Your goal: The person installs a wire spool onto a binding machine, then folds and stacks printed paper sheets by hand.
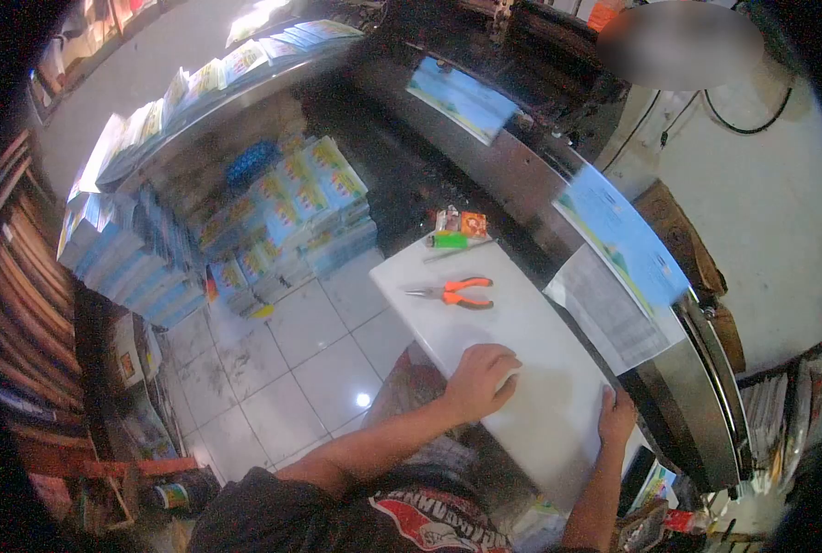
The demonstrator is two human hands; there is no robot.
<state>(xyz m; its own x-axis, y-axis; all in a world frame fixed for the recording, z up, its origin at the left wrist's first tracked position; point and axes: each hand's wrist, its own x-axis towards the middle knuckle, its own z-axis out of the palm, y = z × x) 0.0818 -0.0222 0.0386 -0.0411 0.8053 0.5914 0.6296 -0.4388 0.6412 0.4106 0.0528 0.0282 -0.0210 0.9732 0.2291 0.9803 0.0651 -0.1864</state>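
My left hand (485,382) lies on the near left part of the white tabletop (545,387), its fingers curled together. A pale bit shows at the fingertips, too small to name. At the tabletop's right edge is my right hand (617,417), thumb on top and the other fingers wrapped over the side. Beyond my left hand lie needle-nose pliers (452,292) with orange and black handles, their jaws pointing left. A green lighter (447,241) and a small orange pack (473,224) sit at the far end, with a thin rod-like tool (457,251) beside them.
A long metal machine (540,170) runs along the right, with blue printed sheets (618,235) and a grey printed page (606,309) on it. Stacks of printed booklets (291,203) stand on the tiled floor (287,355) at the left. More sheets line a ledge (217,88).
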